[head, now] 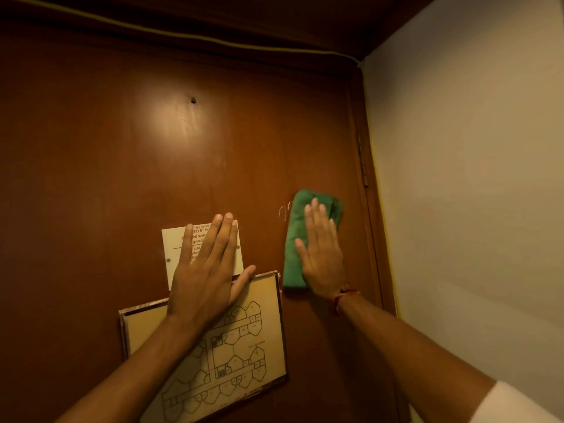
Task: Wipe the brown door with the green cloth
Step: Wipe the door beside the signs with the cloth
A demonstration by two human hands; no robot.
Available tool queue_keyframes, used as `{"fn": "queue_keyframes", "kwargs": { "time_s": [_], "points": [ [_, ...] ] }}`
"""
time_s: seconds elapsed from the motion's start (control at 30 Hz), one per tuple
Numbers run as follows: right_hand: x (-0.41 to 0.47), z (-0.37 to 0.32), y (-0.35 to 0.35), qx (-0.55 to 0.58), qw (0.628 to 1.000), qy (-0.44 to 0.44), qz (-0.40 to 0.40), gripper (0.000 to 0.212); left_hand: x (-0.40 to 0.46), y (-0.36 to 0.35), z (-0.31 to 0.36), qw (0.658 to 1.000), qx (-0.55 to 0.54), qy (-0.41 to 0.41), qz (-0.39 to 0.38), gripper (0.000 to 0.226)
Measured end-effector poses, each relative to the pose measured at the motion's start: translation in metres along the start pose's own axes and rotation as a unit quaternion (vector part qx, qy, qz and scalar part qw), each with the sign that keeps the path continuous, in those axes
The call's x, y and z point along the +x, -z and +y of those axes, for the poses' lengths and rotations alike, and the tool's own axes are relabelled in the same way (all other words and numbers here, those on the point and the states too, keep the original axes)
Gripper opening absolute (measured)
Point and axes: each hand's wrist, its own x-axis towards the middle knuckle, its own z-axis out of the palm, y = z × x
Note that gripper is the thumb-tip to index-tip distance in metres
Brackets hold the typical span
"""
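The brown door [128, 166] fills most of the view, glossy with a bright glare near its peephole [193, 100]. A folded green cloth [294, 239] lies flat against the door's right part. My right hand [320, 254] presses on the cloth with flat, straight fingers, covering its right half. My left hand [207, 270] rests flat on the door with fingers apart, lying over a small cream notice [171, 242] and the top edge of a framed floor plan [262, 337]. It holds nothing.
A small metal hook [283, 210] sticks out of the door just left of the cloth's top. The hinge [363, 166] and door frame run down the right side, meeting a white wall [473, 178]. A thin yellow cable [183, 35] crosses above the door.
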Motion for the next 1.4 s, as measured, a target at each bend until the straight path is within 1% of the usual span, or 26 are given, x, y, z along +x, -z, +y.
{"fn": "queue_keyframes", "kwargs": {
  "time_s": [0.07,0.1,0.2,0.27,0.3,0.37,0.43,0.47,0.53,0.63,0.67,0.73,0.8,0.87,0.93,1.0,1.07,1.13,1.2,1.23,1.27,1.3,1.33,1.37,1.4],
  "points": [
    [-0.033,0.004,-0.004,-0.015,0.998,0.053,-0.033,0.071,-0.002,0.000,-0.001,1.000,-0.001,0.003,-0.002,0.091],
    [-0.050,0.012,-0.005,-0.023,0.997,0.066,-0.046,0.072,-0.003,0.000,-0.001,1.000,-0.002,0.002,-0.005,0.091],
    [-0.085,0.038,-0.002,-0.041,0.993,0.074,-0.081,0.074,-0.007,-0.001,-0.002,1.000,-0.001,-0.001,-0.014,0.090],
    [-0.075,0.044,0.003,-0.043,0.994,0.054,-0.081,0.073,-0.007,0.000,-0.004,1.000,-0.003,0.001,-0.016,0.090],
    [-0.061,0.041,0.006,-0.036,0.996,0.033,-0.068,0.072,-0.006,0.000,-0.005,1.000,-0.005,0.003,-0.016,0.090],
    [-0.023,0.030,0.013,-0.017,0.999,-0.022,-0.033,0.069,-0.003,0.001,-0.006,1.000,-0.005,0.002,-0.016,0.090],
    [0.017,0.014,0.020,-0.003,0.999,-0.039,-0.021,0.069,0.000,0.003,-0.007,1.000,-0.006,0.004,-0.016,0.089],
    [0.032,0.007,0.022,-0.004,1.000,-0.020,-0.022,0.069,0.002,0.004,-0.007,1.000,-0.010,0.007,-0.015,0.089],
    [0.042,-0.007,0.021,-0.019,0.998,0.055,-0.035,0.070,0.006,0.006,-0.007,1.000,-0.015,0.014,-0.006,0.088],
    [0.018,-0.010,0.015,-0.057,0.982,0.169,-0.058,0.070,0.009,0.010,-0.006,1.000,-0.014,0.014,-0.002,0.087],
    [0.003,-0.005,0.013,-0.064,0.978,0.187,-0.065,0.070,0.009,0.011,-0.005,1.000,-0.015,0.011,-0.001,0.087],
    [-0.031,0.011,0.009,-0.063,0.976,0.193,-0.081,0.070,0.007,0.014,-0.004,1.000,-0.014,0.004,0.002,0.087],
    [-0.059,0.028,0.007,-0.055,0.980,0.165,-0.094,0.070,0.006,0.017,-0.004,1.000,-0.008,-0.002,0.006,0.087],
    [-0.064,0.038,0.007,-0.037,0.992,0.085,-0.081,0.071,0.005,0.018,-0.007,1.000,-0.007,-0.002,0.007,0.087],
    [-0.043,0.034,0.008,-0.019,0.999,-0.004,-0.039,0.069,0.006,0.020,-0.011,1.000,-0.010,0.004,0.000,0.087],
    [-0.007,0.019,0.015,-0.010,0.999,-0.035,-0.010,0.067,0.007,0.020,-0.012,1.000,-0.011,0.009,-0.005,0.086],
    [0.025,-0.002,0.021,0.001,1.000,-0.001,-0.011,0.069,0.008,0.021,-0.011,1.000,-0.007,0.008,-0.011,0.086],
    [0.041,-0.024,0.020,-0.006,0.996,0.082,-0.022,0.070,0.012,0.021,-0.008,1.000,-0.011,0.015,-0.008,0.087],
    [0.041,-0.037,0.016,-0.042,0.982,0.182,-0.033,0.069,0.016,0.021,-0.004,1.000,-0.020,0.021,-0.004,0.087],
    [0.038,-0.037,0.014,-0.054,0.974,0.216,-0.037,0.068,0.017,0.022,-0.002,0.999,-0.024,0.021,-0.003,0.087],
    [0.035,-0.033,0.014,-0.059,0.971,0.230,-0.040,0.067,0.017,0.021,0.001,0.999,-0.027,0.020,-0.003,0.088],
    [0.032,-0.026,0.015,-0.060,0.971,0.227,-0.040,0.067,0.016,0.021,0.002,0.999,-0.027,0.018,-0.003,0.088],
    [0.028,-0.017,0.015,-0.053,0.977,0.203,-0.039,0.067,0.015,0.021,0.003,1.000,-0.026,0.015,-0.004,0.088],
    [0.021,-0.009,0.015,-0.039,0.986,0.156,-0.034,0.067,0.013,0.021,0.003,1.000,-0.025,0.012,-0.005,0.088],
    [0.013,0.000,0.014,-0.024,0.996,0.088,-0.023,0.066,0.012,0.020,0.003,1.000,-0.025,0.010,-0.006,0.088]
  ]
}}
